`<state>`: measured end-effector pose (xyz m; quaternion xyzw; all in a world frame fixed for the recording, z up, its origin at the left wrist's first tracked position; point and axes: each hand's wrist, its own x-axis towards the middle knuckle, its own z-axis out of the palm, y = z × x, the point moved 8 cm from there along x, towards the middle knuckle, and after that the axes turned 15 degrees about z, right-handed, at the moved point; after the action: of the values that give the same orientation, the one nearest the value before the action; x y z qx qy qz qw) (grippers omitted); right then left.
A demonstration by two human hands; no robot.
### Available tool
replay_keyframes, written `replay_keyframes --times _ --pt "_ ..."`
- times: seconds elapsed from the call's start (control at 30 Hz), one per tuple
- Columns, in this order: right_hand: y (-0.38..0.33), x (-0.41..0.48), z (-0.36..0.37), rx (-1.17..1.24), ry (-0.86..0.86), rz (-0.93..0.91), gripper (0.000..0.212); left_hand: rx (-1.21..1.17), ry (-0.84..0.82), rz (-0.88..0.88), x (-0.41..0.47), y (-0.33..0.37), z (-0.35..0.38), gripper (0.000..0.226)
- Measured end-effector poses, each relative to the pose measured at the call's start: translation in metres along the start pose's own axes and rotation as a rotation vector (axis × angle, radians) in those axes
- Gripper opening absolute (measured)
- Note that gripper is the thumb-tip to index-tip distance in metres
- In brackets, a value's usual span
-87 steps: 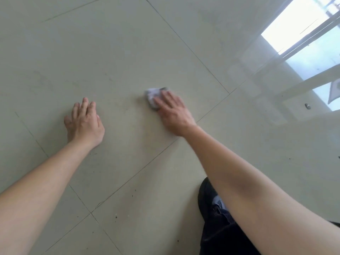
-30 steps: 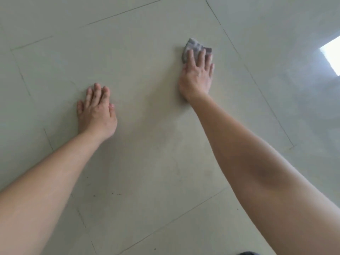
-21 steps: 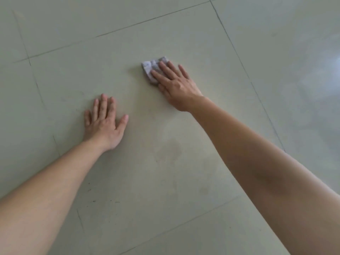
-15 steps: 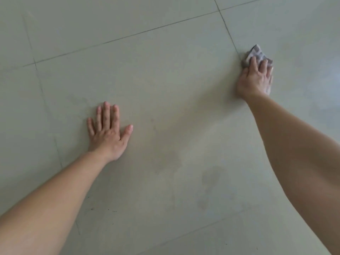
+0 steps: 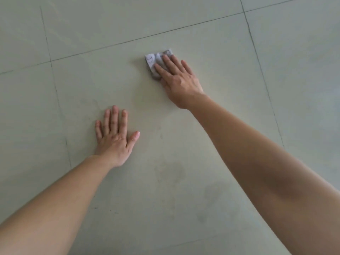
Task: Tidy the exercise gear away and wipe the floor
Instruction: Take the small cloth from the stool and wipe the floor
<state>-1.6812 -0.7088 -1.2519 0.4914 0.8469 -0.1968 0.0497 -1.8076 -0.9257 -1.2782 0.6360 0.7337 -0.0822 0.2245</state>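
A small folded grey-white cloth (image 5: 151, 59) lies on the pale tiled floor (image 5: 184, 208) in the upper middle of the head view. My right hand (image 5: 177, 80) presses it down with straight fingers, and most of the cloth is hidden under the fingers and palm. My left hand (image 5: 116, 137) rests flat on the floor with fingers spread, nearer to me and to the left of the cloth. No exercise gear is in view.
Dark grout lines (image 5: 128, 40) cross the floor at the top, left and right. Faint damp smudges (image 5: 171, 172) and a few dark specks (image 5: 95, 207) mark the tile near me.
My right hand has swept the cloth from the far right, by the grout line, back left toward the tile's middle. My left hand has stayed planted flat.
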Motion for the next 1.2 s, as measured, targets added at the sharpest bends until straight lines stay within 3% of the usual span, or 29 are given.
replay_keyframes --times 0.07,0.2,0.3,0.37,0.47,0.57,0.67,0.8,0.9,1.0,1.2 --pt "0.075 0.004 -0.029 0.000 0.112 0.163 0.052 0.006 -0.011 -0.003 0.002 0.001 -0.002 0.085" --pt "0.215 -0.030 -0.065 0.149 0.220 0.752 0.055 0.000 -0.052 -0.010 0.000 0.005 -0.002 0.083" --pt "0.208 -0.052 -0.054 0.153 0.252 0.916 0.056 -0.004 -0.059 -0.011 0.000 0.003 -0.001 0.084" --pt "0.153 -0.052 -0.037 0.148 0.223 0.786 0.057 -0.010 -0.059 -0.015 0.000 0.001 0.002 0.082" --pt "0.055 -0.063 -0.006 0.088 0.075 0.375 0.056 0.022 0.055 -0.003 -0.003 0.005 -0.008 0.084" --pt "0.030 -0.071 0.004 0.020 0.010 0.127 0.052 0.035 0.202 -0.004 0.007 0.022 -0.035 0.080" --pt "0.070 -0.058 -0.013 -0.019 0.081 0.162 0.050 0.030 0.257 0.018 0.040 0.040 -0.061 0.081" --pt "0.173 -0.036 -0.053 0.084 0.188 0.612 0.051 0.035 0.228 0.059 0.090 0.054 -0.064 0.081" --pt "0.200 -0.018 -0.064 0.118 0.209 0.788 0.052 0.053 0.264 0.066 0.098 0.054 -0.051 0.080" --pt "0.143 0.022 -0.053 0.075 0.195 0.672 0.054 0.058 0.284 0.069 0.100 0.051 -0.047 0.080" --pt "-0.048 0.078 -0.010 -0.012 0.025 0.053 0.052 0.044 0.259 0.059 0.099 0.051 -0.043 0.080"
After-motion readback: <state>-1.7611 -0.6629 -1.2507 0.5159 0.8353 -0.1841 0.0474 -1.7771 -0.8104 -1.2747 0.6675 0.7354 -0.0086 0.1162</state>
